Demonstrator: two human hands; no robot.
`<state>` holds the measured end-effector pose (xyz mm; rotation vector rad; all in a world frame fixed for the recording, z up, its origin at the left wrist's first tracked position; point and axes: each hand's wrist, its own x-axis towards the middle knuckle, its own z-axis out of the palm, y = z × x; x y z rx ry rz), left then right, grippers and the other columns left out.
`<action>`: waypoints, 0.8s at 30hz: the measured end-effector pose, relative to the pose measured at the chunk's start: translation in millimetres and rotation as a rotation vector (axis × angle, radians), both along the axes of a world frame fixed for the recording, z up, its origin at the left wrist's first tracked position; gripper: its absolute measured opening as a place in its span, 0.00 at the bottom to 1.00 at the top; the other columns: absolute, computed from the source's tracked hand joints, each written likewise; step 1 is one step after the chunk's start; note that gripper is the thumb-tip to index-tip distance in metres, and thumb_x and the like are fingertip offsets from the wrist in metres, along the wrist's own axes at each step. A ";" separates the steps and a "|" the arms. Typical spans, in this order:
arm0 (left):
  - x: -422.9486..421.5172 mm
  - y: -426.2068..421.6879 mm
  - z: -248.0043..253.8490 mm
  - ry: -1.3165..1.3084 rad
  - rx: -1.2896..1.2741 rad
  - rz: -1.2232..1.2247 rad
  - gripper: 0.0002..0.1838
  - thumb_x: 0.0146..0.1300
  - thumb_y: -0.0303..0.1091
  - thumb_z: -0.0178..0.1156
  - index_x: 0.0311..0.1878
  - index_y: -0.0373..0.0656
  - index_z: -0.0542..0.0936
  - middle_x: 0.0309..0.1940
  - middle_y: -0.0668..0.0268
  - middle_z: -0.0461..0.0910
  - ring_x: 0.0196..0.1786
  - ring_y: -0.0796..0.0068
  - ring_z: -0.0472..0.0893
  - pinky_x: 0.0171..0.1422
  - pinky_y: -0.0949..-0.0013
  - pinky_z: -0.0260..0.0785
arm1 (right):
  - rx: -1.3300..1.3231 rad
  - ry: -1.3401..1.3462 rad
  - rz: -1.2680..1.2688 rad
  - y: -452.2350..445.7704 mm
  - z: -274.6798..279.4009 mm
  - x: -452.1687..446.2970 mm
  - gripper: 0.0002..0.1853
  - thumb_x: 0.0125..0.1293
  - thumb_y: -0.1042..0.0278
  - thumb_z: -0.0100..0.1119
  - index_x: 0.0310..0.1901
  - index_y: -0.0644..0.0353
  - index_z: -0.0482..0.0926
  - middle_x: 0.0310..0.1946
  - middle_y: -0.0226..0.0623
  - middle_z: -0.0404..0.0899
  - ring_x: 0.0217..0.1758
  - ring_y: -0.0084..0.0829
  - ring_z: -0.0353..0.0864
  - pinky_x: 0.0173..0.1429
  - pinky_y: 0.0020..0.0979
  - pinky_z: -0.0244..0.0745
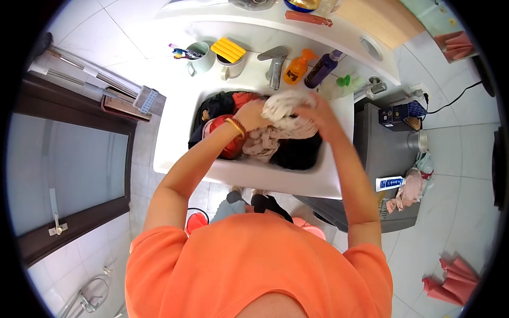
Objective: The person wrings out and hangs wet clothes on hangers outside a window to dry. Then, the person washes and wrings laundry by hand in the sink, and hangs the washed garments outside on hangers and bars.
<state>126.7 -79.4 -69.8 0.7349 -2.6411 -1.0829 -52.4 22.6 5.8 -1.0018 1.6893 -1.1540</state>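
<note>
A wet-looking beige garment (289,112) is bunched up between my two hands above the white sink (254,177). My left hand (251,114), with a red and yellow bracelet at its wrist, grips the left side of the bundle; its fingertips are partly hidden by the cloth. On the other side, my right hand (319,115) closes round the cloth, slightly blurred. Part of the same pale fabric hangs down into the basin. Beneath lie a red garment (231,148) at the left and black clothing (298,153) at the right.
Behind the basin stand a faucet (274,66), an orange pump bottle (298,67), a purple bottle (323,69) and a cup of toothbrushes (200,58). A yellow sponge (228,50) rests on another cup. A grey machine (389,153) flanks the sink at right.
</note>
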 end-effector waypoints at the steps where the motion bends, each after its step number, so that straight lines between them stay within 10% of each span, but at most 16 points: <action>1: 5.0 2.4 -24.8 -0.143 -0.045 0.033 0.22 0.46 0.42 0.63 0.45 0.43 0.74 0.41 0.56 0.76 0.50 0.55 0.72 0.54 0.61 0.66 | 0.092 0.149 0.075 1.1 -53.1 -12.4 0.26 0.42 0.69 0.66 0.46 0.67 0.72 0.40 0.40 0.76 0.42 0.32 0.76 0.48 0.29 0.70; 6: 10.6 51.6 -98.8 -0.314 -0.441 0.082 0.39 0.43 0.51 0.63 0.60 0.51 0.62 0.60 0.56 0.60 0.61 0.48 0.59 0.63 0.46 0.52 | 0.242 0.813 0.205 25.0 -194.1 -1.9 0.24 0.43 0.71 0.62 0.46 0.65 0.69 0.41 0.52 0.70 0.45 0.55 0.71 0.48 0.42 0.69; 11: -8.0 67.4 -99.6 -0.480 -0.369 -0.043 0.54 0.41 0.60 0.63 0.69 0.55 0.45 0.65 0.56 0.53 0.66 0.43 0.49 0.62 0.31 0.37 | 0.489 0.924 0.289 25.5 -199.8 26.5 0.27 0.50 0.71 0.57 0.54 0.59 0.64 0.54 0.48 0.63 0.51 0.49 0.70 0.53 0.43 0.68; 14: -21.7 63.7 -133.8 -0.605 -0.336 -0.046 0.45 0.43 0.60 0.59 0.66 0.56 0.57 0.65 0.55 0.54 0.67 0.48 0.51 0.64 0.36 0.38 | 0.438 1.192 0.317 22.1 -243.7 21.1 0.27 0.57 0.70 0.48 0.60 0.60 0.58 0.60 0.45 0.59 0.57 0.48 0.66 0.59 0.45 0.64; 21: -37.3 47.5 -147.3 -0.449 -0.244 0.068 0.31 0.51 0.50 0.54 0.58 0.47 0.66 0.64 0.51 0.55 0.66 0.54 0.55 0.66 0.47 0.47 | 0.566 0.846 0.390 12.1 -315.9 0.0 0.25 0.61 0.70 0.41 0.62 0.57 0.58 0.65 0.43 0.51 0.64 0.48 0.58 0.65 0.43 0.57; 24: -35.3 34.5 -105.8 -0.429 -0.179 -0.117 0.36 0.46 0.48 0.60 0.60 0.45 0.63 0.64 0.52 0.54 0.65 0.52 0.57 0.66 0.51 0.49 | 0.454 0.711 0.363 6.9 -214.3 -1.7 0.25 0.56 0.74 0.46 0.58 0.56 0.63 0.59 0.45 0.57 0.60 0.49 0.63 0.61 0.41 0.61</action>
